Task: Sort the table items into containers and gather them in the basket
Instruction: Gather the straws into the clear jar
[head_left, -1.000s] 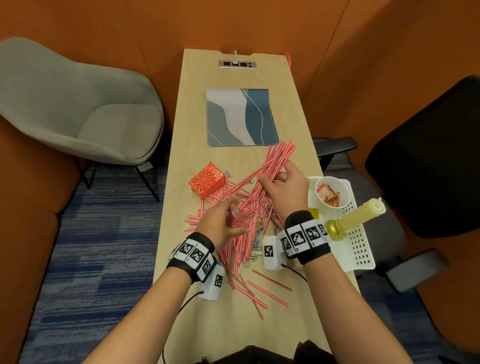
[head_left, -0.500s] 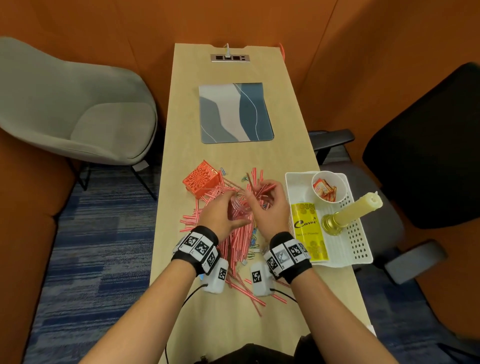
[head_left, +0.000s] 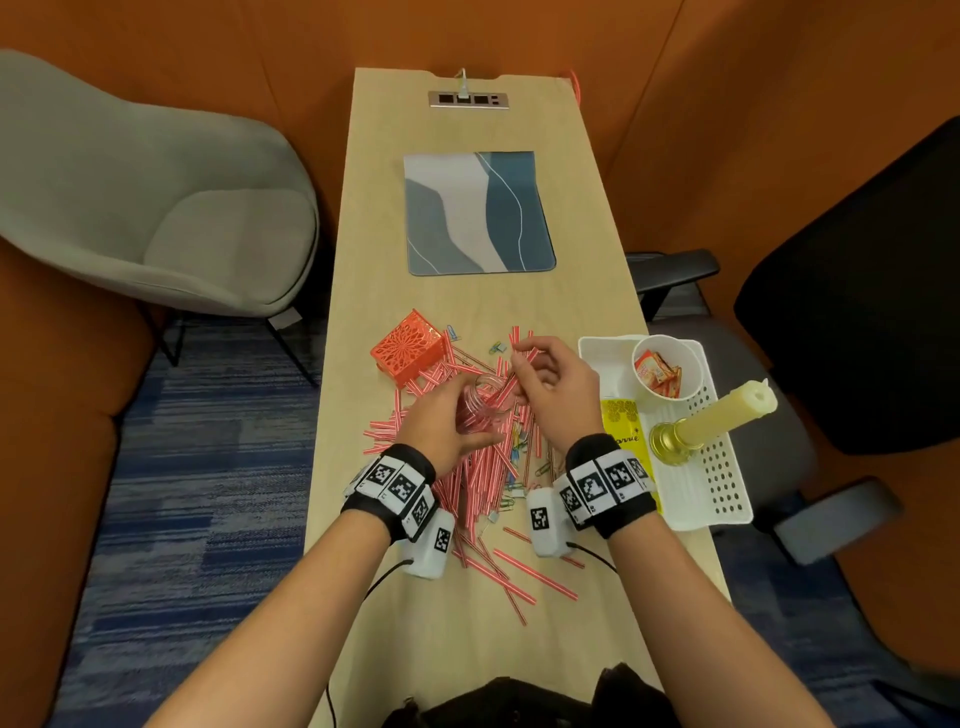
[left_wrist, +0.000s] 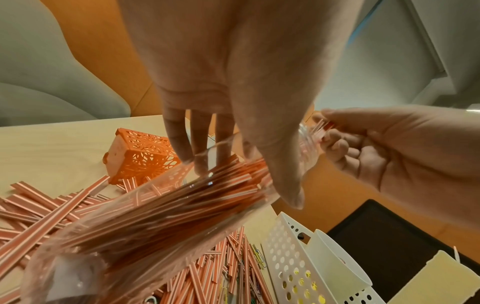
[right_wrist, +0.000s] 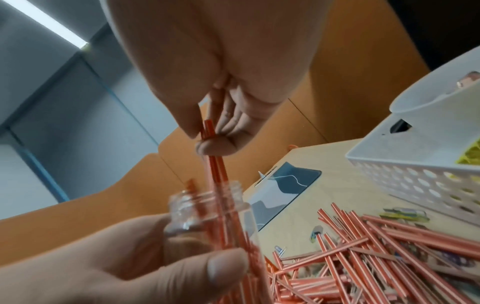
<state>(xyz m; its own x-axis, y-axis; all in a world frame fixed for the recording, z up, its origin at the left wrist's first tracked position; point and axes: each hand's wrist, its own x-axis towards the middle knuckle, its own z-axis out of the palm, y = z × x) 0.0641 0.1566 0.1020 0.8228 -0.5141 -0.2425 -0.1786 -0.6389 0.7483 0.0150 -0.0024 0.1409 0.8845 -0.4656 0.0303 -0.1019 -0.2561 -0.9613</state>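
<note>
- Nearest on the worktop (head_left: 363, 218), a few loose red-and-white striped straws (head_left: 535, 574) are seen lying apart from the main pile.
- One clear plastic jar (head_left: 480, 408) is gripped by the left hand (head_left: 441, 431), thumb and fingers curled round its side; it is held tilted above the pile, already partly filled with straws.
- A few straws are pinched between thumb and fingers of the right hand (head_left: 558, 389), their lower ends inside the jar's mouth.
- Beneath both hands one dense pile of straws is spread, too many to count, with coloured paper clips (head_left: 514, 452) scattered among them, uncounted.
- To the right, one white perforated basket (head_left: 722, 483) is set, holding one white cup (head_left: 670, 364) of small packets, one yellow packet (head_left: 626, 431) and one cream candle (head_left: 727, 415) in a gold holder.
- Beyond the pile, one orange lattice box (head_left: 408, 348) is tipped on its side.
- Farther off, one blue-grey mat (head_left: 478, 213) is laid flat.
</note>
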